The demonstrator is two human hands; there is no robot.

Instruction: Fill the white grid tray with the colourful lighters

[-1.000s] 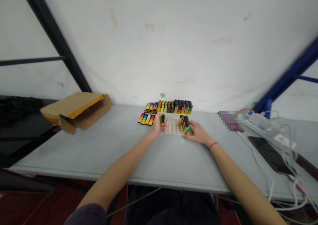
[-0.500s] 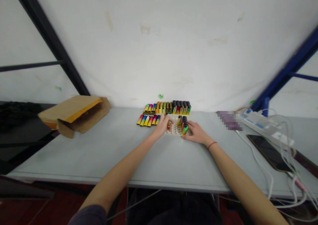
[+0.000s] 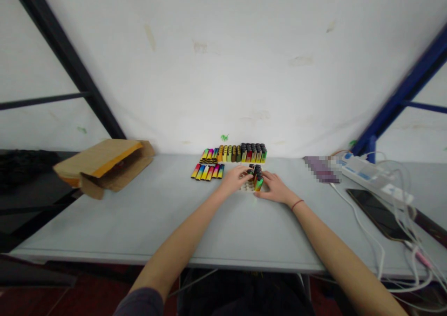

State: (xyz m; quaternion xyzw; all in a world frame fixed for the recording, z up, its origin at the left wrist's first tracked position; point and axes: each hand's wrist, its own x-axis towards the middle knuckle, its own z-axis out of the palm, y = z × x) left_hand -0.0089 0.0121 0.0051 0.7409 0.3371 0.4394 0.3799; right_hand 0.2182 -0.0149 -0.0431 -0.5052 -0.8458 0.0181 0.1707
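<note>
Our left hand (image 3: 235,178) curves over the white tray (image 3: 247,187), mostly hiding it; we cannot tell whether it grips anything. Our right hand (image 3: 275,188) lies open just beside the upright lighters (image 3: 257,176) standing at the tray's right. Farther off stand rows of lighters (image 3: 240,153), and a short row (image 3: 206,171) lies to the left. A pixelated object (image 3: 319,169) on the right cannot be made out.

**Glossy plastic on a matt tabletop**

The lighters (image 3: 209,171) are smooth, glossy plastic; the pale tray (image 3: 246,187) looks like matt plastic. The tabletop (image 3: 139,218) is smooth and matt grey — the cardboard mailer (image 3: 115,167) is rougher, dull paper, and the phone (image 3: 377,213) is glossy.
</note>
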